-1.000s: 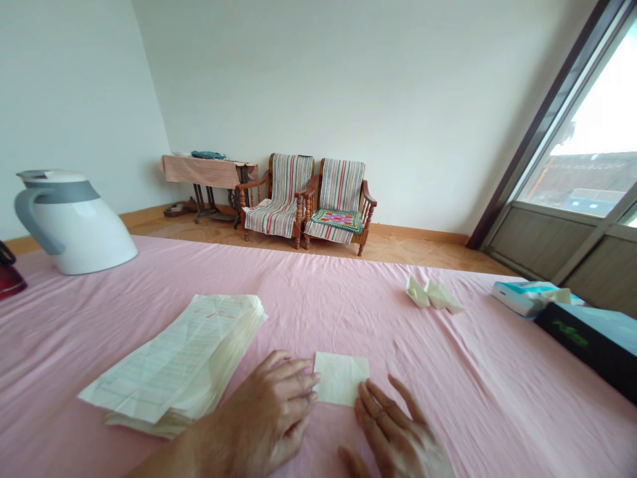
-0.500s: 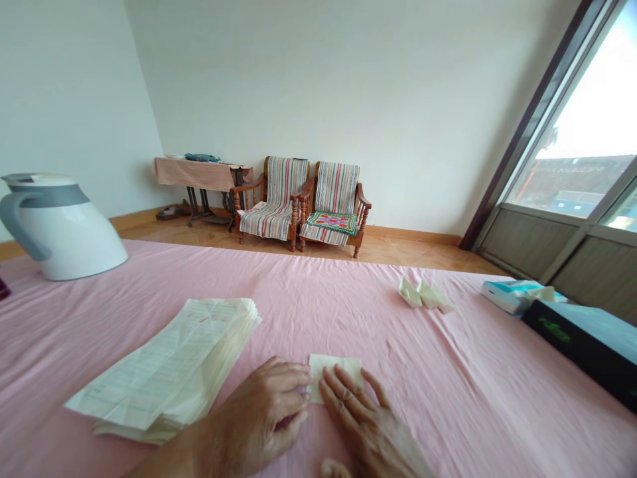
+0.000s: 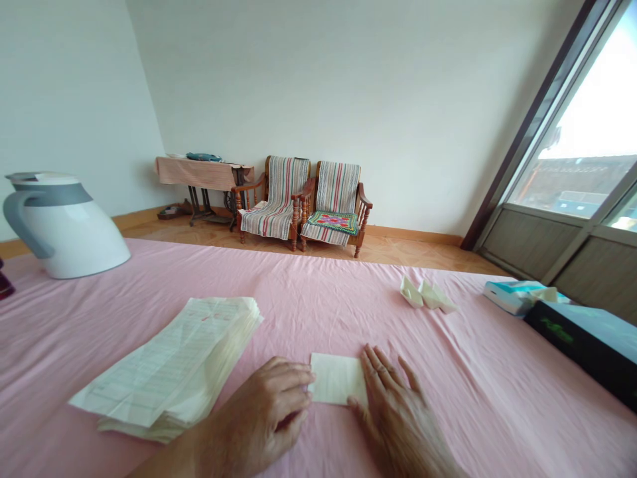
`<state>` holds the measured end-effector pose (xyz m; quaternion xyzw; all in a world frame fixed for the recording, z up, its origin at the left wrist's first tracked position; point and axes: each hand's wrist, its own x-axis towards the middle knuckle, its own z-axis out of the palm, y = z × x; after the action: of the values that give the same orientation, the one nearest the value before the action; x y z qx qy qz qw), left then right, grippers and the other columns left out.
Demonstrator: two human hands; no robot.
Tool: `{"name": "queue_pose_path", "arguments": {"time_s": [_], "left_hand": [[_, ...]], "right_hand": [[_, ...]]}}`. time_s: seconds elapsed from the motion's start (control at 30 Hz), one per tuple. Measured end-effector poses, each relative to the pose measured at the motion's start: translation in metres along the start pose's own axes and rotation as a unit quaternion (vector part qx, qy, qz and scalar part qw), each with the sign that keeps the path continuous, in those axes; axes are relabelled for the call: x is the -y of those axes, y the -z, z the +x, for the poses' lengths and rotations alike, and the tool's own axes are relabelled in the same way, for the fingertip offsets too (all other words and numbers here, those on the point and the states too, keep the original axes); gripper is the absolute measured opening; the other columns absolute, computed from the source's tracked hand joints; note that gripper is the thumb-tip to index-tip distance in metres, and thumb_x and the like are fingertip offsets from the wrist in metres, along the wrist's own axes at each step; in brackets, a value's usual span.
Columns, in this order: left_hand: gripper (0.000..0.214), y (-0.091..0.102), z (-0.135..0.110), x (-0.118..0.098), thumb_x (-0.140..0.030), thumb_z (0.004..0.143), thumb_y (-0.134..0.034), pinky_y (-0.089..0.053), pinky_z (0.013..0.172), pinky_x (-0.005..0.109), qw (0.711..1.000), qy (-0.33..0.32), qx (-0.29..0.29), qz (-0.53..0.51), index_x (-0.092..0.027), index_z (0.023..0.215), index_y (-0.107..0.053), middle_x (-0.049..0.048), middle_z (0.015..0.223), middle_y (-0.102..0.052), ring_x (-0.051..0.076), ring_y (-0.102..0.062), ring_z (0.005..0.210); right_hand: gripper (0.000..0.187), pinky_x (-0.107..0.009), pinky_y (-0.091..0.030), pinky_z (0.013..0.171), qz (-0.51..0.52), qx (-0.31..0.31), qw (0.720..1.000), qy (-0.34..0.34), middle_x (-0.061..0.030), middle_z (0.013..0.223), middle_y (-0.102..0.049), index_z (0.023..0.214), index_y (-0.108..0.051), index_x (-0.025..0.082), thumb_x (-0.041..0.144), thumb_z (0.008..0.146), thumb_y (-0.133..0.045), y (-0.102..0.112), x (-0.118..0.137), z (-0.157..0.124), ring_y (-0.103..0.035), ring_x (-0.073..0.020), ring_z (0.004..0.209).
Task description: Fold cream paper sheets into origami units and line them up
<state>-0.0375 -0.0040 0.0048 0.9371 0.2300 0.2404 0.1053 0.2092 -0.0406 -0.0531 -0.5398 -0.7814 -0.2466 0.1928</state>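
A small folded square of pale paper [image 3: 338, 378] lies flat on the pink cloth between my hands. With bent fingers held together, my left hand [image 3: 271, 408] holds the paper down at its left edge; the thumb curls below. Flat against the right edge lies my right hand [image 3: 393, 405], its fingers stretched out and the thumb near the lower right corner. To the left rests a stack of creased, lined sheets [image 3: 169, 358], with red marks on the top one. Folded paper pieces [image 3: 428, 295] stand farther off on the right.
A white and grey jug [image 3: 74, 232] stands at the far left of the pink cloth [image 3: 308, 299]. On the right are a blue and white tissue pack [image 3: 512, 295] and a black box [image 3: 572, 338]. Two wooden armchairs [image 3: 331, 199] stand beyond, by the wall.
My right hand has slid right, off the middle of the paper to its right edge, uncovering the square. My left hand has stayed at the left edge.
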Motion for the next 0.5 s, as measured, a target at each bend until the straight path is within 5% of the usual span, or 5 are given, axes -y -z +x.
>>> {"name": "queue_pose_path", "arguments": {"time_s": [0.13, 0.37, 0.5], "left_hand": [[0.022, -0.001, 0.001, -0.001, -0.006, 0.083, -0.051, -0.046, 0.096, 0.035, 1.0, 0.008, 0.006, -0.002, -0.017, 0.089, -0.068, 0.0071, 0.103, -0.07, 0.02, -0.062, 0.104], [0.018, 0.0, 0.002, -0.001, -0.007, 0.085, -0.051, -0.046, 0.095, 0.035, 1.0, 0.007, 0.007, 0.003, -0.017, 0.086, -0.065, 0.007, 0.104, -0.069, 0.021, -0.061, 0.104], [0.017, -0.003, 0.0, -0.001, -0.006, 0.086, -0.051, -0.045, 0.095, 0.035, 1.0, 0.011, 0.006, -0.001, -0.017, 0.085, -0.063, 0.0067, 0.105, -0.068, 0.02, -0.06, 0.105]], "right_hand": [[0.046, -0.055, -0.048, 0.087, 0.017, -0.046, 0.999, 0.001, -0.0231, 0.125, -0.061, 0.126, -0.054, 0.005, 0.034, 0.091, -0.048, 0.009, 0.001, 0.003, -0.058, -0.0378, 0.117], [0.032, -0.037, -0.041, 0.101, 0.166, -0.047, 0.974, 0.148, -0.0041, 0.117, -0.07, 0.118, -0.061, 0.02, 0.026, 0.087, -0.056, 0.028, 0.014, 0.013, -0.063, -0.0202, 0.11], [0.025, -0.035, -0.047, 0.093, 0.173, -0.045, 0.975, 0.129, -0.0053, 0.111, -0.072, 0.11, -0.065, 0.019, 0.023, 0.088, -0.055, 0.025, 0.014, 0.012, -0.067, -0.0204, 0.102]]}}
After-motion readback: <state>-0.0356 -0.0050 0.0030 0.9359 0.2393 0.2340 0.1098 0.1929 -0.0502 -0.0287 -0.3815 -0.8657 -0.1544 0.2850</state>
